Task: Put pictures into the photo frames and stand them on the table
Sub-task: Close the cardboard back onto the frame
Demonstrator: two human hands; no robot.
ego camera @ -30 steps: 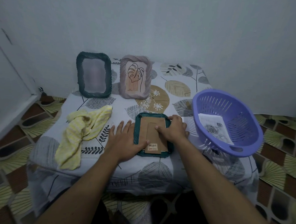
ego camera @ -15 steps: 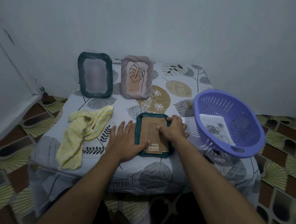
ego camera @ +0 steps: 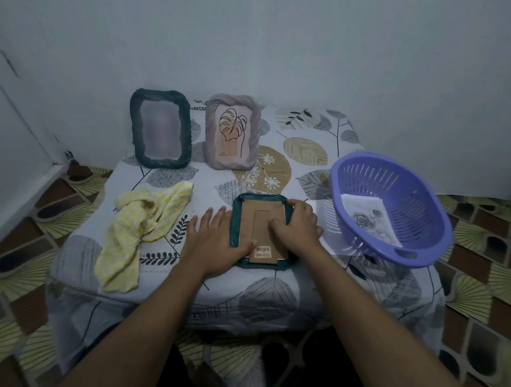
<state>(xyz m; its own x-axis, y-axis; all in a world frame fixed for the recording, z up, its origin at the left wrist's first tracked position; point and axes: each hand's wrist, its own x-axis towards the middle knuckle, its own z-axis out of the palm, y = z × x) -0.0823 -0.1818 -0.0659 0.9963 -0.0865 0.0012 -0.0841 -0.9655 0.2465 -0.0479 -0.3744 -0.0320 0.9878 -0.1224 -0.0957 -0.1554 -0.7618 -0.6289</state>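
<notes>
A teal photo frame (ego camera: 261, 200) lies face down on the table, its brown cardboard back (ego camera: 261, 223) upward. My left hand (ego camera: 216, 244) lies flat along the frame's left edge, thumb pressing on the cardboard near a barcode sticker. My right hand (ego camera: 297, 228) rests on the frame's right side, fingers curled on the cardboard back and frame edge. A dark green frame (ego camera: 160, 129) and a pink frame (ego camera: 232, 136) with a leaf drawing stand upright at the back. A printed picture (ego camera: 368, 220) lies in the purple basket (ego camera: 417, 252).
A crumpled yellow cloth (ego camera: 140, 228) lies on the table's left side. The table (ego camera: 272, 297) carries a leaf-patterned cover and stands against a pale wall. Tiled floor surrounds it. The basket sits at the right edge.
The hands stay on the face-down frame; the right hand's fingers shifted slightly on the cardboard back. Nothing else moved.
</notes>
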